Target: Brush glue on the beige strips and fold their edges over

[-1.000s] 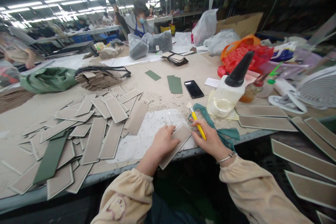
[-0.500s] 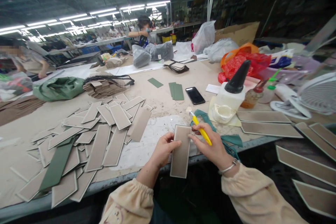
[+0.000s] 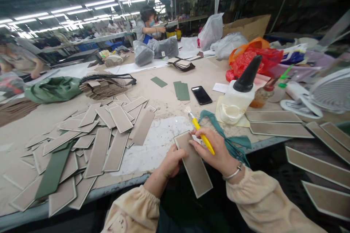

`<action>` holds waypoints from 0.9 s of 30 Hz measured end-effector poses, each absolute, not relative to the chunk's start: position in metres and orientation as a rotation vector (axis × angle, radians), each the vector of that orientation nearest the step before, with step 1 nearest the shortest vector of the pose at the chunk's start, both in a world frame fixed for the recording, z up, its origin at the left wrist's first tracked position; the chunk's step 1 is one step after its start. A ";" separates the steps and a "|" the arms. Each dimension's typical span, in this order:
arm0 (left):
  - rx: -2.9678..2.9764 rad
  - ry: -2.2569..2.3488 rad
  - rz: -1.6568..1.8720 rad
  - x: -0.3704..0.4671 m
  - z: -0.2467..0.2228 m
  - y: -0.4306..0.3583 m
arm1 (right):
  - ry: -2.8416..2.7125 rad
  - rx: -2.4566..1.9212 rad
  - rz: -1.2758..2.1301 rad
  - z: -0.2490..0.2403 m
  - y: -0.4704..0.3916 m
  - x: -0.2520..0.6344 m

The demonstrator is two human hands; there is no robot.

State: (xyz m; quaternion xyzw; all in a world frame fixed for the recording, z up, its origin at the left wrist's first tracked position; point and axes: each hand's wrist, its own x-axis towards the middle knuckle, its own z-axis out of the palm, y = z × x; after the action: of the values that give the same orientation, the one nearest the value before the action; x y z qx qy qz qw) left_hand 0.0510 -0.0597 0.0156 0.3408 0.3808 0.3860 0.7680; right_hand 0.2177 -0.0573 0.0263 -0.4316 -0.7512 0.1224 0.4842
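A beige rectangular panel with a pale edge (image 3: pixel 197 171) hangs tilted over the table's front edge, its lower end leaning right. My left hand (image 3: pixel 173 160) pinches its left side, thumb on the face. My right hand (image 3: pixel 214 149) is closed round a yellow-handled brush (image 3: pixel 203 136), bristles pointing up and left, and its fingertips touch the panel's upper right edge. Many similar panels (image 3: pixel 98 153) lie heaped on the left, with a green strip (image 3: pixel 56 171) among them. Behind my right hand is a teal cloth (image 3: pixel 237 142).
A white bottle with a black cone top (image 3: pixel 236 102), a phone (image 3: pixel 201 95) and green pieces (image 3: pixel 181 91) stand or lie beyond my hands. More panels (image 3: pixel 281 129) lie at right. A person (image 3: pixel 147 29) works across the table.
The panel has turned, its lower end swinging right and its top moving left. My right hand and the brush have shifted slightly left. The person across the table is more upright.
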 end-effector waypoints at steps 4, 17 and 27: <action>0.719 0.836 0.810 0.053 0.017 -0.062 | -1.869 -1.064 0.283 0.025 -0.058 0.216; 0.811 0.796 0.773 0.046 0.015 -0.062 | -1.921 -1.073 0.303 0.021 -0.059 0.219; 0.369 0.512 0.767 0.046 0.020 -0.060 | -1.919 -0.937 0.252 0.027 -0.062 0.214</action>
State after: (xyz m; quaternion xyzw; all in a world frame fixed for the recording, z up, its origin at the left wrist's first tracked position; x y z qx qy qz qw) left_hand 0.0462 -0.0601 0.0199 0.1770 0.2455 0.3679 0.8793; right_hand 0.2140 -0.0625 0.0273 -0.3834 -0.7850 0.1031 0.4756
